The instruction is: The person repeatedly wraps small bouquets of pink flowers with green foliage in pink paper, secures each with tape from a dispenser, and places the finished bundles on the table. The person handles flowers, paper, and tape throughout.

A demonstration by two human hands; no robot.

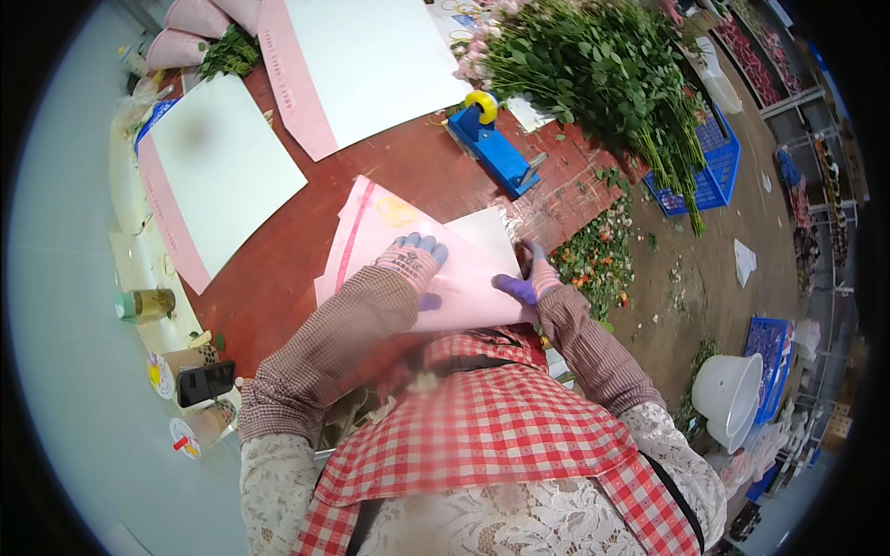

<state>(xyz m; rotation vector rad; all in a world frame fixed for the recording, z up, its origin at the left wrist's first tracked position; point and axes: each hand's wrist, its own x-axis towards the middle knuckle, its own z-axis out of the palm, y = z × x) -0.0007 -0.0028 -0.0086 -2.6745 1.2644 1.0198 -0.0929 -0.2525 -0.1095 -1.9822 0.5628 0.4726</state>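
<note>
A pink sheet of flower wrapping paper (368,257), folded over into a cone-like shape, lies at the near edge of the red table (278,243). My left hand (416,267), in a striped glove with worn coated fingers, presses flat on the folded pink layer. At the sheet's right edge, my right hand (532,278) holds the paper between its purple thumb and fingers. A white part of the sheet (487,233) shows beside that hand. Beyond the paper stands a blue tape dispenser (497,153) with a yellow roll (482,107).
White and pink sheets (222,167) lie at the left and far side. Leafy rose stems (591,69) hang over the right edge above a blue crate (723,167). Drink cups (191,361) and a black phone (206,383) sit at left; cut leaves (598,257) litter the floor.
</note>
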